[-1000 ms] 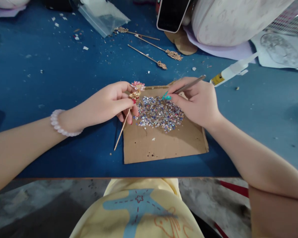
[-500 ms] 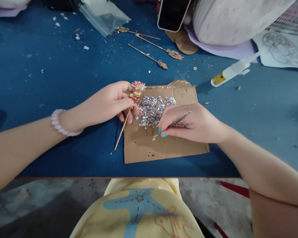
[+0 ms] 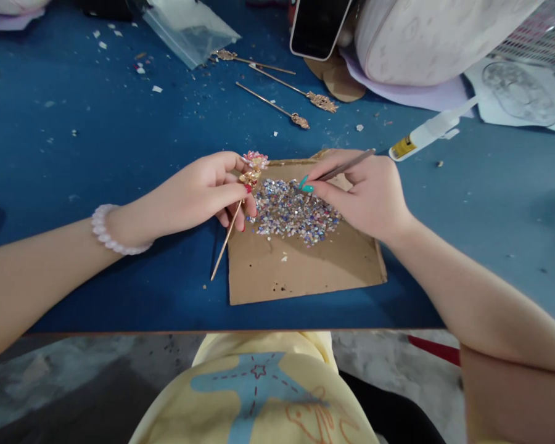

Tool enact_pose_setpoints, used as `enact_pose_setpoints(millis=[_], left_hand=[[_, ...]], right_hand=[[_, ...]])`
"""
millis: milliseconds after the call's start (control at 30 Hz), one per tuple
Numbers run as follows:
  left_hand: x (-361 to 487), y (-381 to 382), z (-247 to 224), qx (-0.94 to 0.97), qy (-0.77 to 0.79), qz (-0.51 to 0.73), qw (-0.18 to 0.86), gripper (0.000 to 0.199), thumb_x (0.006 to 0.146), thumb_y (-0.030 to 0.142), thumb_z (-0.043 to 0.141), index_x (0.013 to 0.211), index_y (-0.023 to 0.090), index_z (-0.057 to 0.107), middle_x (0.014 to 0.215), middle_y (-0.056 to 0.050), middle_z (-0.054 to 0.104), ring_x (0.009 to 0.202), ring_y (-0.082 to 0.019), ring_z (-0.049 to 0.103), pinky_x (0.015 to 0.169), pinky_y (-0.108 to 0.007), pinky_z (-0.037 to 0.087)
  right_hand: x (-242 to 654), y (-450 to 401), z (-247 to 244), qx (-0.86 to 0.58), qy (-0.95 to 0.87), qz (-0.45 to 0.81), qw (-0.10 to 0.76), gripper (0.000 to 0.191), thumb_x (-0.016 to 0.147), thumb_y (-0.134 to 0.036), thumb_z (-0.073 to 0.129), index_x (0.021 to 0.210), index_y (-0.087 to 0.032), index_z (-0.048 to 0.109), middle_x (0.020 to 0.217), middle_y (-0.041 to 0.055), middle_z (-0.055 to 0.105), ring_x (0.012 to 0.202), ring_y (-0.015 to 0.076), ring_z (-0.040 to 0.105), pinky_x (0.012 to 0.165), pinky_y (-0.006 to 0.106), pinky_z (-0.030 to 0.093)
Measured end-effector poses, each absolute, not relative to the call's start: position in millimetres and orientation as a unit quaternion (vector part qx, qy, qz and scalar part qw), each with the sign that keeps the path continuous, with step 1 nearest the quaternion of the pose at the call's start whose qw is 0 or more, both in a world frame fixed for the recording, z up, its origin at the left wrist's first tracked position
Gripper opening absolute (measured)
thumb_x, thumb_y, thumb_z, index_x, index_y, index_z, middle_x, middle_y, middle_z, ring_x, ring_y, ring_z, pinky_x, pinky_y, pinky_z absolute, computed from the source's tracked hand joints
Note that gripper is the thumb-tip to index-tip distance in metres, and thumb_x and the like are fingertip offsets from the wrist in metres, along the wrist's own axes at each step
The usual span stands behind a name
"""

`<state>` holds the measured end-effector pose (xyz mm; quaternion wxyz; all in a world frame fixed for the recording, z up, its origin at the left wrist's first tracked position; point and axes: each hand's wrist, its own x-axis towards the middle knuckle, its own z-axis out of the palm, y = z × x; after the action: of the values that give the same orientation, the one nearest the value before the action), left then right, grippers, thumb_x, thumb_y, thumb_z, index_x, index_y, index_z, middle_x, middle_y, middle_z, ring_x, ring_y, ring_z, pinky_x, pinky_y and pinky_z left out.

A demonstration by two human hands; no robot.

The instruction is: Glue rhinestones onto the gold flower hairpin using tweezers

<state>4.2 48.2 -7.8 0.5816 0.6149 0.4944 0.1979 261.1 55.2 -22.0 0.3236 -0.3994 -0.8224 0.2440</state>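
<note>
My left hand is closed on a gold hairpin, its thin stick pointing down toward me. The hairpin's head carries a pink and gold flower above the fingertips. Between the thumb and fingers of my right hand are slim metal tweezers, tips hidden by the fingers or too small to make out. These fingertips hover at the upper part of a pile of shiny small rhinestones. The pile lies on a piece of cardboard, and the left fingers reach its left edge.
Three more gold hairpins lie further back, near a clear plastic bag. A phone and a pale rounded bag stand behind. A white glue bottle lies at the right. White scraps dot the blue table.
My right hand with the tweezers has moved up and away from the cardboard's middle to the far side of the pile, uncovering more rhinestones. My left hand keeps its hold on the hairpin.
</note>
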Motion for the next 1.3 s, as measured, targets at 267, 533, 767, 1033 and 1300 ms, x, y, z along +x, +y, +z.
enact_pose_setpoints(millis=[267, 533, 767, 1033, 1300], left_hand=[[4, 50, -10, 0.617, 0.494, 0.196, 0.581, 0.009, 0.088, 0.017, 0.056, 0.097, 0.020, 0.057, 0.066, 0.002, 0.071, 0.053, -0.011, 0.067, 0.047, -0.020, 0.047], [4, 49, -9, 0.612, 0.497, 0.195, 0.584, 0.009, 0.090, 0.015, 0.055, 0.097, 0.020, 0.057, 0.064, 0.003, 0.071, 0.053, -0.010, 0.067, 0.048, -0.018, 0.048], [3, 47, -10, 0.612, 0.496, 0.199, 0.583, 0.009, 0.091, 0.015, 0.054, 0.098, 0.020, 0.056, 0.064, 0.004, 0.071, 0.053, -0.010, 0.068, 0.048, -0.018, 0.048], [4, 46, -9, 0.622, 0.495, 0.198, 0.574, 0.009, 0.089, 0.017, 0.056, 0.097, 0.021, 0.056, 0.063, 0.003, 0.070, 0.052, -0.010, 0.067, 0.048, -0.019, 0.047], [3, 45, -9, 0.625, 0.496, 0.198, 0.570, 0.007, 0.088, 0.018, 0.058, 0.094, 0.022, 0.057, 0.066, 0.002, 0.071, 0.053, -0.012, 0.067, 0.049, -0.022, 0.048]], right_hand=[[263, 57, -28, -0.360, -0.849, 0.236, 0.308, 0.006, 0.093, -0.021, 0.069, 0.089, -0.020, 0.073, 0.092, 0.0031, 0.077, 0.085, 0.0178, 0.073, 0.081, 0.035, 0.060], [271, 59, -27, -0.329, -0.864, 0.235, 0.299, 0.007, 0.094, -0.025, 0.068, 0.088, -0.023, 0.072, 0.087, 0.0026, 0.076, 0.084, 0.0186, 0.073, 0.080, 0.037, 0.058], [279, 60, -25, -0.337, -0.864, 0.222, 0.301, 0.005, 0.093, -0.025, 0.068, 0.091, -0.024, 0.073, 0.091, 0.0016, 0.076, 0.082, 0.0168, 0.072, 0.080, 0.034, 0.061], [277, 59, -26, -0.335, -0.862, 0.220, 0.310, 0.006, 0.093, -0.026, 0.069, 0.089, -0.023, 0.073, 0.091, 0.0017, 0.078, 0.081, 0.0169, 0.074, 0.080, 0.034, 0.062], [274, 56, -28, -0.312, -0.862, 0.238, 0.320, 0.009, 0.094, -0.028, 0.069, 0.088, -0.022, 0.073, 0.090, 0.0021, 0.078, 0.082, 0.0178, 0.073, 0.078, 0.036, 0.060]])
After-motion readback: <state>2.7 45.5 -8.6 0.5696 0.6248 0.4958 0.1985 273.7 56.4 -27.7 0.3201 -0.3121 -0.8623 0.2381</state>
